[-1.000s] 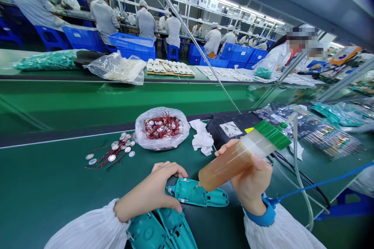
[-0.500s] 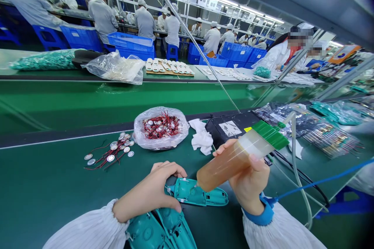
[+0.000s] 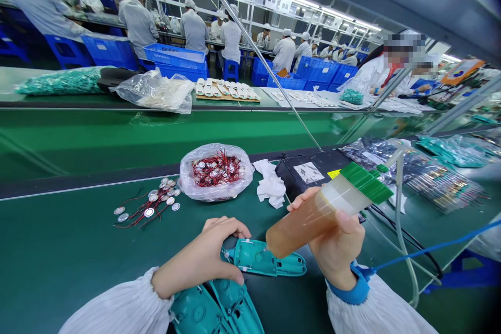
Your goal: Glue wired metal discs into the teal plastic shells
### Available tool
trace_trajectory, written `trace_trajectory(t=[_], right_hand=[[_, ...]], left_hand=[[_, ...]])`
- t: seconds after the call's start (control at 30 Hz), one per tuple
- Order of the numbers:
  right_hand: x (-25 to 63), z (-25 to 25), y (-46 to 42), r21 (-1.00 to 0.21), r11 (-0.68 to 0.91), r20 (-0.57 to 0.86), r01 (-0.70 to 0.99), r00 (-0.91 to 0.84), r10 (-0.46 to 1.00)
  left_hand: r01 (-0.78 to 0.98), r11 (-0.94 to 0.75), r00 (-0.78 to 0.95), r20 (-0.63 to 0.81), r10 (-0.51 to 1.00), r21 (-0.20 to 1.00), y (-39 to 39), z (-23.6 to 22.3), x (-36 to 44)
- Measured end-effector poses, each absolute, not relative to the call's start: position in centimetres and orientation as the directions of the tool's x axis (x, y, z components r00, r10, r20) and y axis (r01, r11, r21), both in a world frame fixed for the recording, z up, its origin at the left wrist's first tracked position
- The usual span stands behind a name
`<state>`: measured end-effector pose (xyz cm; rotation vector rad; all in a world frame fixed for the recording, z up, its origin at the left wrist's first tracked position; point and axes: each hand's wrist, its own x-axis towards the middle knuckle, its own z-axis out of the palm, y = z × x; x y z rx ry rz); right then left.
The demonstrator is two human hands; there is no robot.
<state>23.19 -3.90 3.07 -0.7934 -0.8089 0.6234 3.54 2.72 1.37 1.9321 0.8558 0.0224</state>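
Observation:
In my right hand (image 3: 340,248) is a glue dispensing bottle (image 3: 301,222) of brown liquid with a green cap, tilted with its lower end over a teal plastic housing half (image 3: 287,264). A pale hose runs from the cap. My left hand (image 3: 207,250) curls around the left end of that housing, thumb on the near side and fingers on the far side. The housing lies open side up on the green bench. More teal housing halves (image 3: 195,310) lie below my left wrist. The bottle hides part of the housing's far edge.
A plastic bag (image 3: 216,193) holds discs with red and black wires; loose wired discs (image 3: 148,212) lie left of it. Crumpled white tissue (image 3: 270,188) and a black box (image 3: 309,169) stand behind the bottle. A blue cord (image 3: 434,242) leaves my right wristband. People work at the far benches.
My right hand and the bottle have shifted slightly to the right, and the hose has moved with them. My left hand and the housing stay in place.

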Motion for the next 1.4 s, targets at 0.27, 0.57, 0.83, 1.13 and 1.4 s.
trace_trajectory(t=[0.27, 0.57, 0.83, 1.13, 1.4], right_hand=[[23.24, 3.11, -3.85, -0.804, 0.564, 0.389, -0.187, 0.552, 0.737], [23.12, 3.25, -4.08, -0.792, 0.575, 0.386, -0.203, 0.564, 0.73], [23.23, 3.13, -4.13, -0.797, 0.581, 0.413, -0.166, 0.553, 0.724], [24.06, 3.2, -4.21, -0.827, 0.534, 0.372, -0.177, 0.541, 0.754], [23.23, 3.14, -4.21, -0.799, 0.572, 0.392, -0.182, 0.564, 0.727]], left_hand=[[0.549, -0.264, 0.749, -0.327, 0.576, 0.793, 2.62, 1.6, 3.61], [0.544, -0.265, 0.755, -0.327, 0.568, 0.796, 2.73, 1.42, 3.53], [0.545, -0.268, 0.748, -0.317, 0.582, 0.794, 2.77, 1.24, 3.45], [0.532, -0.282, 0.756, -0.298, 0.582, 0.798, 2.78, 1.06, 3.41], [0.534, -0.271, 0.751, -0.301, 0.587, 0.801, 2.69, 1.22, 3.55]])
